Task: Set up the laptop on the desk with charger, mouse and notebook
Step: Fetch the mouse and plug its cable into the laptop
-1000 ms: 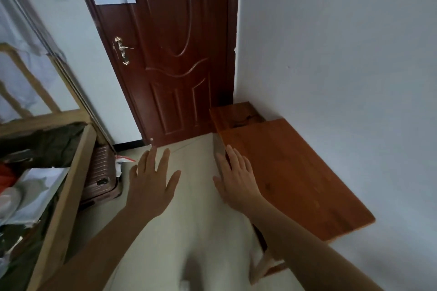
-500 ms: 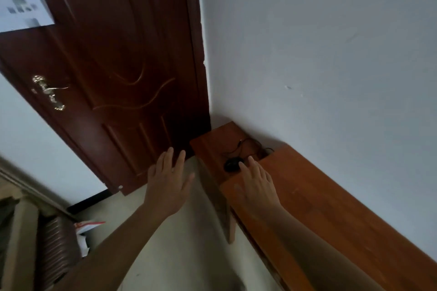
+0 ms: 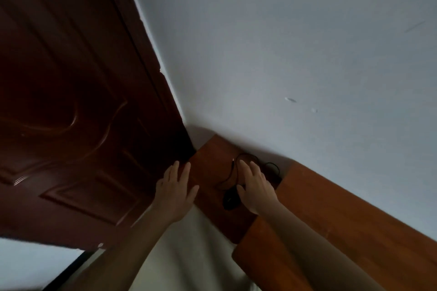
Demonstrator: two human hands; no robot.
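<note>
Right hand [image 3: 256, 188] spread flat above the low wooden stand [image 3: 210, 160], fingers straight, gripping nothing; thumb just beside a black mouse [image 3: 230, 201], contact with it impossible to tell. Mouse lying on the stand's near part, cable [image 3: 231, 173] looping toward the stand's far corner by the wall [image 3: 283, 54]. Left hand [image 3: 176, 192] loose and unclenched too, fingertips over the stand's left edge. Desk [image 3: 331, 231] butted against the stand's right side, set higher. Dark door [image 3: 71, 101] left of the stand.
</note>
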